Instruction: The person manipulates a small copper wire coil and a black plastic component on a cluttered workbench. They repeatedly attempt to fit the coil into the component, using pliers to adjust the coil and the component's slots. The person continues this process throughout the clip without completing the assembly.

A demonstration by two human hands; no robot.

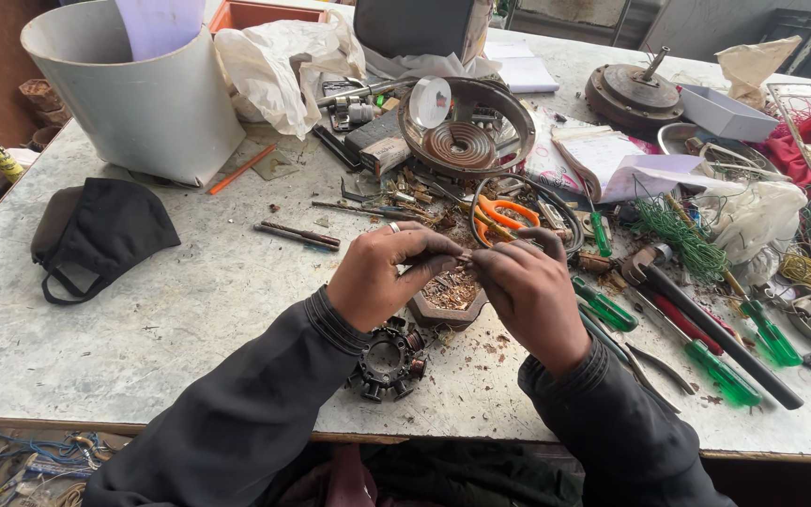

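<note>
Copper-brown scraps fill a small dark tray (451, 299) sitting on the desk (190, 310), directly under both hands, presumably so that whatever drops lands in it. Left hand (389, 272) and right hand (527, 286) meet above that tray, fingers (438, 255) of both pinched nearly closed on one small thin piece (466, 256) held between them; too small to say what it is, looks like a wire end or a bit of winding. Ring on a left finger. Dark sleeves on both arms. Round stator-like part with wound poles (387, 361) lies on the desk just beside the left wrist, close to the front edge, within easy reach. Orange-handled pliers (504, 214) lie just behind the hands, next to a black cable loop. Green-handled screwdrivers (725, 371) and a long black-handled tool (720, 338) are lined up to the right, handles toward the person. Large coil disc in a metal ring (466, 131) sits further back, centre. Grey bucket (138, 89) back left, black face mask (100, 235) well apart on the left. Tangles of green wire (682, 235) on the right.
</note>
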